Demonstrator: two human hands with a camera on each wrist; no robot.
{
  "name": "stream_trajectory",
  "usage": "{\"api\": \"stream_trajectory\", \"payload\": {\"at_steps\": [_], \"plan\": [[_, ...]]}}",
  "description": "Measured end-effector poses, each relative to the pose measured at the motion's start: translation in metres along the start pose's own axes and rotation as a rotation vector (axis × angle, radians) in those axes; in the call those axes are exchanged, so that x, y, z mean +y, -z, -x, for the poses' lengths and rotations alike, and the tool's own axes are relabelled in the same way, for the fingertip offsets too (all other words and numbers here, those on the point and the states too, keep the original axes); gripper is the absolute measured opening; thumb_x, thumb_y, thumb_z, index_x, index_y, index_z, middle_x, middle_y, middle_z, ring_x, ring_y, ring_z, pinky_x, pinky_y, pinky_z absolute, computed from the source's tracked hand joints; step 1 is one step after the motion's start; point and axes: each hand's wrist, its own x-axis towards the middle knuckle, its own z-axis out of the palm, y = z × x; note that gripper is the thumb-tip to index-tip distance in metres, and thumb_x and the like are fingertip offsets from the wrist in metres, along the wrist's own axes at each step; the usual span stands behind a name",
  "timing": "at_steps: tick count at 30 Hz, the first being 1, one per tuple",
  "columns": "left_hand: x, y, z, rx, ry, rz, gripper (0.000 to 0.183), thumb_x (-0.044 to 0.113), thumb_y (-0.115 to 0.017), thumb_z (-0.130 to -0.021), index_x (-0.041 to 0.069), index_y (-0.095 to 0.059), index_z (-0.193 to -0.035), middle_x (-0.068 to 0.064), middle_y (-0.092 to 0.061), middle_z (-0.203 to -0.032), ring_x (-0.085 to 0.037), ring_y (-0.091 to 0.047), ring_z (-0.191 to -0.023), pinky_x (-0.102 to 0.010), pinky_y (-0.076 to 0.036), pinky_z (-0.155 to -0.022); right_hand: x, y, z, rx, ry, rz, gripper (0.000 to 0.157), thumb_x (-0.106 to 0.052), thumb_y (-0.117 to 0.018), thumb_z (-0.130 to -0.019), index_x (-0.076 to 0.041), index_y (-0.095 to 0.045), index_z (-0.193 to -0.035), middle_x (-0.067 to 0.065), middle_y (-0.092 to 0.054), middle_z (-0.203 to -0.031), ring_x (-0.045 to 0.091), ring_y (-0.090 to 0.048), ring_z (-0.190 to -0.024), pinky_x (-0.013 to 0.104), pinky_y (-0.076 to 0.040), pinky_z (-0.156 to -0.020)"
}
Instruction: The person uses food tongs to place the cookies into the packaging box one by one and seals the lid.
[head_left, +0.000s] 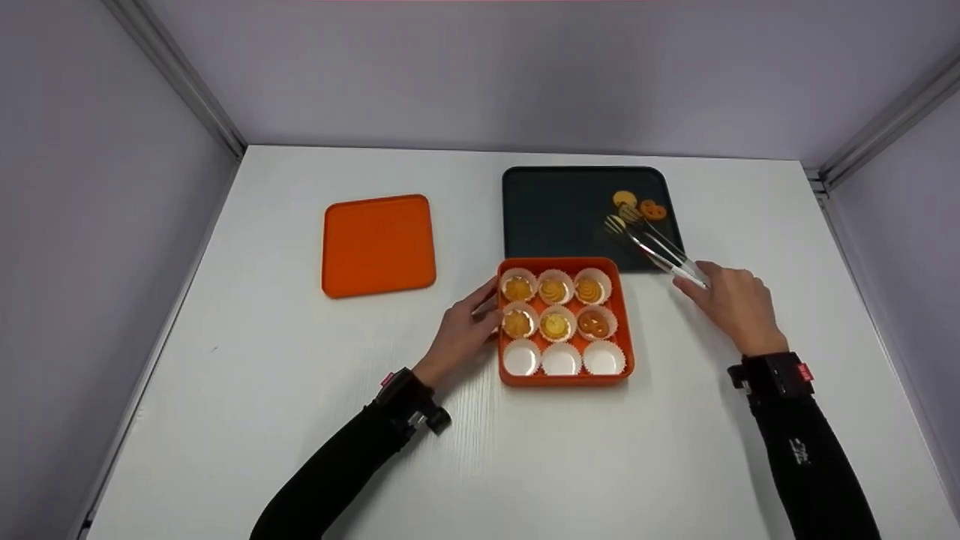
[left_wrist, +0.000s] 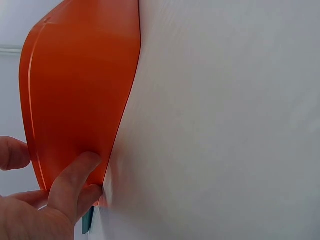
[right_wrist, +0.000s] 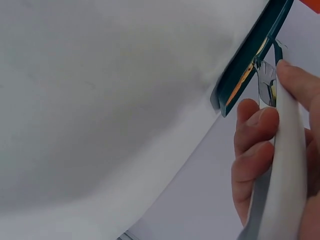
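Note:
My left hand [head_left: 461, 330] rests its fingers against the left wall of an orange square box [head_left: 566, 381]; the fingertips [left_wrist: 90, 159] lie on that wall in the left wrist view. White paper cups [head_left: 561, 360] line the box in rows. The back and middle rows hold cookies [head_left: 555, 325], one of them pretzel-shaped, while the front three show bare white insides. With my right hand [head_left: 739, 304] I grip white-handled tongs [head_left: 667, 259]. Their slotted metal tips reach over round cookies [head_left: 624, 198] and a pretzel-shaped cookie [head_left: 653, 210] on a dark tray [head_left: 559, 214].
A flat orange tray or lid [head_left: 379, 246] lies on the left of the white table [head_left: 247, 420]. The dark tray sits just behind the box. Pale walls [head_left: 450, 75] enclose the table's back and sides.

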Motion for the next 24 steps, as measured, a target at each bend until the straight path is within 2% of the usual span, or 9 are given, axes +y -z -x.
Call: {"api": "stream_trajectory", "payload": {"at_steps": [8,14,16,21,24], "plan": [[0.0001,0.0001,0.0002,0.000,-0.004,-0.008,0.062,0.014,-0.057,-0.103,0.013,-0.037,-0.162,-0.011,-0.045,-0.159,-0.028,-0.054,-0.137,-0.037,-0.053,-0.104,0.0019,-0.0015,0.0013,0.002,0.004,-0.015,0.062,-0.040,-0.072,-0.098,0.014,-0.065,-0.128,0.039,-0.068,-0.099,0.055,-0.068,-0.089,0.066,-0.054,-0.073],[-0.0006,-0.0006,-0.0011,0.010,0.011,-0.019,0.062,0.017,-0.056,-0.102,0.016,-0.039,-0.161,-0.009,-0.046,-0.159,-0.027,-0.056,-0.135,-0.035,-0.055,-0.100,0.0017,-0.0017,0.0036,0.044,0.026,-0.015,0.057,-0.036,-0.074,-0.097,0.014,-0.068,-0.125,0.038,-0.069,-0.100,0.053,-0.069,-0.084,0.064,-0.055,-0.067],[-0.0006,-0.0007,-0.0013,0.010,0.019,-0.012,0.062,0.017,-0.056,-0.102,0.017,-0.039,-0.161,-0.008,-0.046,-0.159,-0.027,-0.057,-0.134,-0.034,-0.056,-0.098,0.0013,-0.0013,0.0043,0.053,0.034,-0.018,0.057,-0.035,-0.074,-0.097,0.014,-0.068,-0.124,0.037,-0.070,-0.097,0.053,-0.069,-0.083,0.064,-0.056,-0.067],[-0.0007,-0.0010,-0.0013,0.007,0.011,-0.006,0.063,0.017,-0.056,-0.101,0.016,-0.039,-0.161,-0.009,-0.047,-0.159,-0.028,-0.057,-0.133,-0.034,-0.058,-0.095,-0.0007,0.0010,0.0070,0.059,0.046,-0.020,0.056,-0.034,-0.075,-0.096,0.014,-0.068,-0.124,0.028,-0.067,-0.074,0.048,-0.069,-0.077,0.061,-0.056,-0.064],[-0.0008,-0.0012,-0.0013,0.007,0.007,-0.008,0.062,0.016,-0.056,-0.102,0.016,-0.039,-0.161,-0.009,-0.047,-0.159,-0.028,-0.057,-0.133,-0.034,-0.058,-0.095,-0.0028,0.0036,0.0093,0.064,0.052,-0.025,0.056,-0.035,-0.075,-0.096,0.014,-0.068,-0.124,0.027,-0.068,-0.074,0.045,-0.069,-0.074,0.059,-0.056,-0.063]]}}
